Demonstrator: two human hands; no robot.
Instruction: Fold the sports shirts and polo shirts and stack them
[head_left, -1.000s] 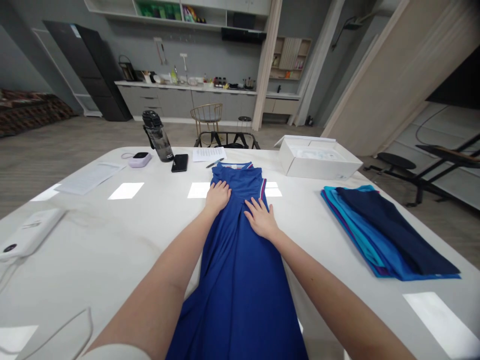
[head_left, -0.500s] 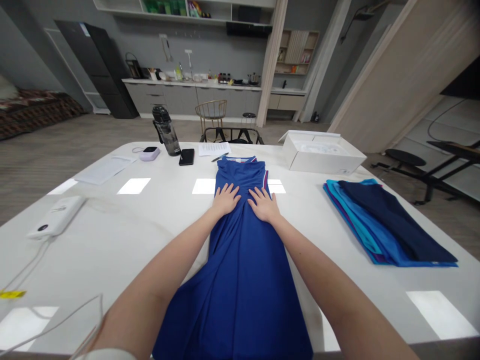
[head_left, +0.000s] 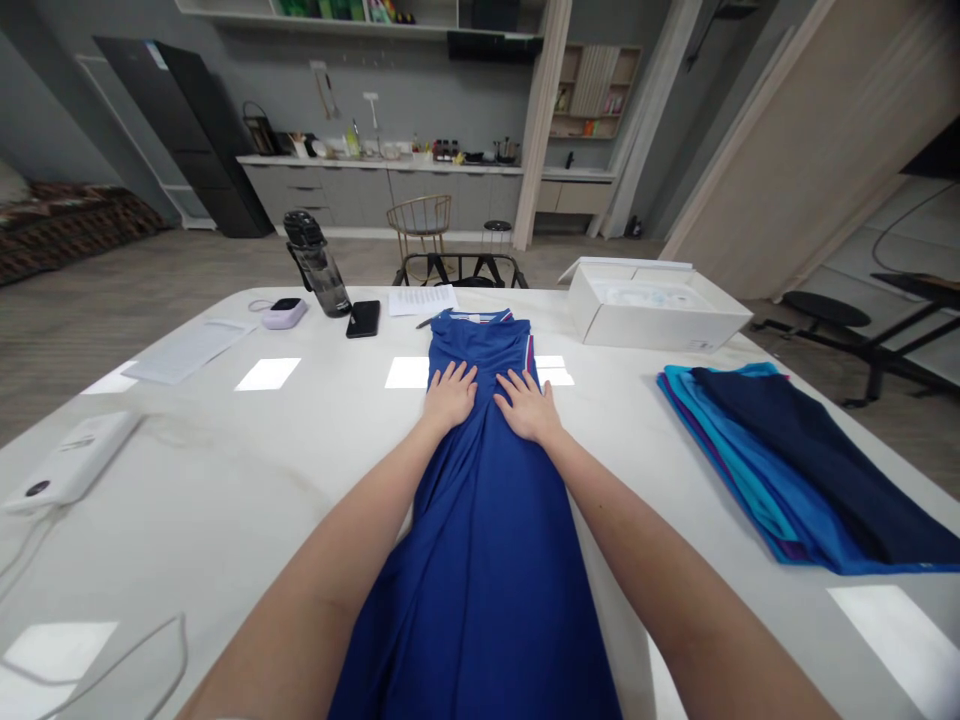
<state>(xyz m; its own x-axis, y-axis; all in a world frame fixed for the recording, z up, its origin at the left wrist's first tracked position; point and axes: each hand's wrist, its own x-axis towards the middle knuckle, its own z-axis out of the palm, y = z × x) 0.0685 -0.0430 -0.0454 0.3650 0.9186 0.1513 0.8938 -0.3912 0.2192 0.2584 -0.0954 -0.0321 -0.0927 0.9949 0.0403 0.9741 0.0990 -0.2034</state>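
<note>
A blue garment point(head_left: 495, 560) lies lengthwise on the white table, its striped collar at the far end and its near part running out of view at the bottom. My left hand point(head_left: 450, 397) rests flat on its upper left part, fingers spread. Beside it my right hand point(head_left: 527, 405) presses flat on the upper right part, fingers apart, just below a red and white striped edge. Creases fan out in the cloth from between the hands. Neither hand grips anything.
Folded blue, teal and navy clothes point(head_left: 802, 460) lie at the right, with an open white box point(head_left: 660, 318) behind. A bottle point(head_left: 319, 265), phone point(head_left: 364, 318), lilac device point(head_left: 284, 313), papers point(head_left: 187, 350) and white power bank point(head_left: 75, 460) stand or lie left. A chair is beyond.
The view has shifted slightly closer, so the objects at the sides appear farther outward. Both hands remain flat on the garment in nearly the same places.
</note>
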